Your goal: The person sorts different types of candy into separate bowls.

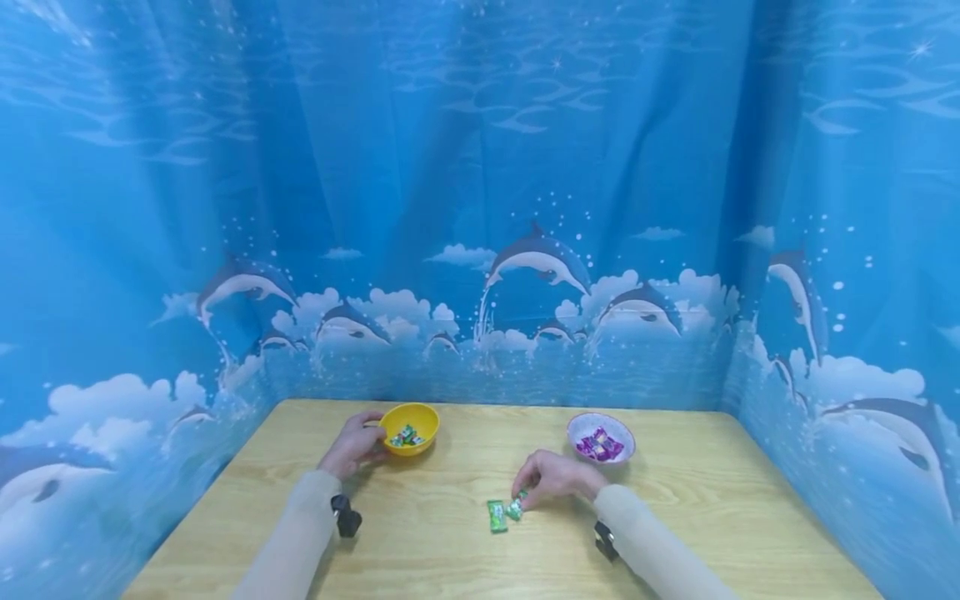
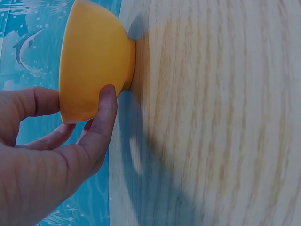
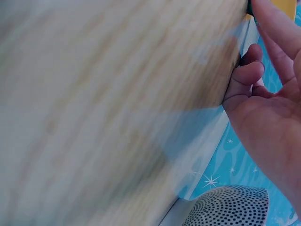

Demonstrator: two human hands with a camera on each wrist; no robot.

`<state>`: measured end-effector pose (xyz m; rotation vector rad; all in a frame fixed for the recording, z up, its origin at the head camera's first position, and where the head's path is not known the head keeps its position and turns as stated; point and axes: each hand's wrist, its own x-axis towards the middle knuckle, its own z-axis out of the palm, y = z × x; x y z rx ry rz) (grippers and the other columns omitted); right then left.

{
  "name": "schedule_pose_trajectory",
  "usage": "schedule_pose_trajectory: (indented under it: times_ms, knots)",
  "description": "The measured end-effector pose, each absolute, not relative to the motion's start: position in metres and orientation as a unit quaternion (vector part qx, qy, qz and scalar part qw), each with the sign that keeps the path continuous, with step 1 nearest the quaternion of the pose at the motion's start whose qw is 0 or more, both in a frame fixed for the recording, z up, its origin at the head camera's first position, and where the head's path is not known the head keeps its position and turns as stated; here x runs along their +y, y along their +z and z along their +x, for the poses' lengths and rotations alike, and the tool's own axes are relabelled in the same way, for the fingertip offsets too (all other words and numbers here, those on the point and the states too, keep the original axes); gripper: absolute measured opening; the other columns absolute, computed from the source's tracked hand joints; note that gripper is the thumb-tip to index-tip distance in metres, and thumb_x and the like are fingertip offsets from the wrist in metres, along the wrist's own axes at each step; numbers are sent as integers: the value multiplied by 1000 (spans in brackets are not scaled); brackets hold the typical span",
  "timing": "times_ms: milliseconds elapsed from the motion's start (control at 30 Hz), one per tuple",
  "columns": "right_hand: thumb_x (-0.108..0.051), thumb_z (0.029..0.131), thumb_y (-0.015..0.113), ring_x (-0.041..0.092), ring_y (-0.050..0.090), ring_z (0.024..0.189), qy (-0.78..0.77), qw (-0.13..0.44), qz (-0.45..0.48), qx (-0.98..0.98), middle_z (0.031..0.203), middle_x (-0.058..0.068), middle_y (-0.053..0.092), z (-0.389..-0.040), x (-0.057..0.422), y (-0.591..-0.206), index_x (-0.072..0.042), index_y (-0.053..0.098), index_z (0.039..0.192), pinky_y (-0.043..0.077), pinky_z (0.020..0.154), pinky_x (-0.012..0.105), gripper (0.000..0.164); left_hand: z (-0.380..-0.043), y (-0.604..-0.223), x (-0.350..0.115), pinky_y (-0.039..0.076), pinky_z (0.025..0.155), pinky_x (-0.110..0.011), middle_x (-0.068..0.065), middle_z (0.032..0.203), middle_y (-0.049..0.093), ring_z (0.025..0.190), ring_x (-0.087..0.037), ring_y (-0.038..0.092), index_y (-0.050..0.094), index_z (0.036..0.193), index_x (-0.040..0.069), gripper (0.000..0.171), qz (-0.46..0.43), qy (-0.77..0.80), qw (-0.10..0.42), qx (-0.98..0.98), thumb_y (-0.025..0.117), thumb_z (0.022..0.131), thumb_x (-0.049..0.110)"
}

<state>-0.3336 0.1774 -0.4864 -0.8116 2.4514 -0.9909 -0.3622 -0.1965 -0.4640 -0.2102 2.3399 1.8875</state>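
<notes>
My left hand [image 1: 356, 444] grips the near-left side of a yellow bowl [image 1: 430, 414], which stands upright on the table with several green-wrapped candies [image 1: 406, 436] in it. The left wrist view shows the thumb at the rim of the yellow bowl [image 2: 91, 56] and fingers against its outer wall. Low over the tabletop, my right hand [image 1: 555, 476] pinches a green-wrapped candy [image 1: 514, 508] at its fingertips. Just left of that lies another green candy [image 1: 497, 516], flat on the wood. The right wrist view mostly hides the pinched candy behind the fingers.
Beyond my right hand stands a white bowl with a dotted outside [image 3: 230, 207], holding several purple-wrapped candies [image 1: 600, 445]. All this rests on a light wooden table [image 1: 450, 567]. Blue dolphin-print curtains [image 1: 420, 167] hang around its back and sides.
</notes>
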Motion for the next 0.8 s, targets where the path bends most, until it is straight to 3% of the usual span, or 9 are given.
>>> schedule_pose_trajectory:
  times_ms: [433, 800]
  knots:
    - [-15, 80, 77, 12, 57, 77, -335, 168, -265, 889, 81, -5, 66, -336, 177, -487, -12, 75, 82, 49, 70, 24, 5, -362, -462, -197, 58, 86, -45, -30, 135, 45, 111, -36, 58, 39, 143, -3, 52, -70, 618, 61, 781, 49, 92, 0]
    - [-22, 84, 75, 14, 57, 78, -406, 175, -233, 866, 86, -1, 68, -341, 180, -490, -13, 75, 85, 49, 68, 27, 9, -364, -465, -197, 59, 85, -44, -31, 133, 47, 109, -35, 60, 40, 142, -2, 53, -76, 622, 57, 777, 49, 90, -1]
